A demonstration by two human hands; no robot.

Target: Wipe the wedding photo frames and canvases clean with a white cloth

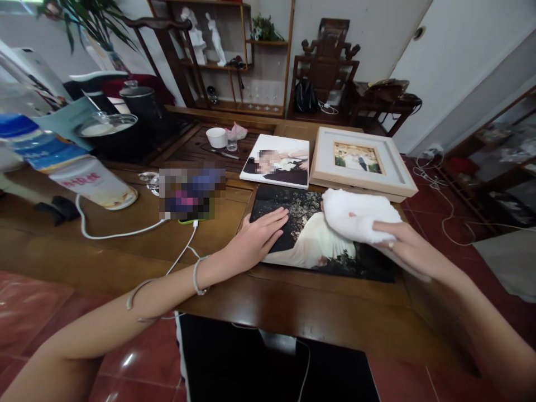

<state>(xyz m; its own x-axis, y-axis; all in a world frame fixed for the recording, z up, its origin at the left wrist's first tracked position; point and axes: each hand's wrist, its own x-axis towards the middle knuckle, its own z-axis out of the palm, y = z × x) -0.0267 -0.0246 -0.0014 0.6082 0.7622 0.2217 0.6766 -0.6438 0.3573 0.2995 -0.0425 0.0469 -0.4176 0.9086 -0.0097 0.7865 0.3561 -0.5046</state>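
A dark photo panel [305,223] showing a white dress lies flat at the table's front edge. My left hand [262,234] rests on its left part, fingers stretched out and palm down. In my right hand [406,243] is a folded white cloth [360,215], gripped at its right side and lying against the panel's upper right part. The cloth hides that part of the picture. Behind the panel sit a smaller white-edged photo panel [288,162] and a pale wooden picture frame [364,162] holding a small photo.
The wooden table [234,296] also bears a phone [190,192] on a white cable, a tall container [96,178] with a blue lid, a white cup [217,137] and dark pots [142,106]. A black surface [268,357] is below the table's front edge.
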